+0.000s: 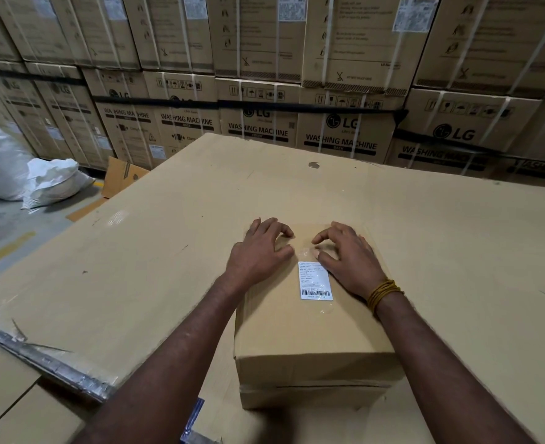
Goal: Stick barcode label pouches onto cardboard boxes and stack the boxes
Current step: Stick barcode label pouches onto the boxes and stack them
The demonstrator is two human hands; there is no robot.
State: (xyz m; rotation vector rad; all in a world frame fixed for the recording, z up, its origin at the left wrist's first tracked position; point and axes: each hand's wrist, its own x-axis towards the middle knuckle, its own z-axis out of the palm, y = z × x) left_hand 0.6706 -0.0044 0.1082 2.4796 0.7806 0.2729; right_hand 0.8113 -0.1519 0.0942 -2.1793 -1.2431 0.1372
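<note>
A small brown cardboard box stands on a large flat cardboard work surface. On its top lies a clear pouch with a white barcode label. My left hand rests on the box top at the left, with bent fingers touching the cardboard. On the right of the box top, my right hand presses the upper edge of the pouch with bent fingers. A yellow thread band circles the right wrist.
Stacked washing machine cartons form a wall behind the work surface. White sacks lie on the floor at the left beside loose cardboard. Flat cardboard pieces lie at the lower left.
</note>
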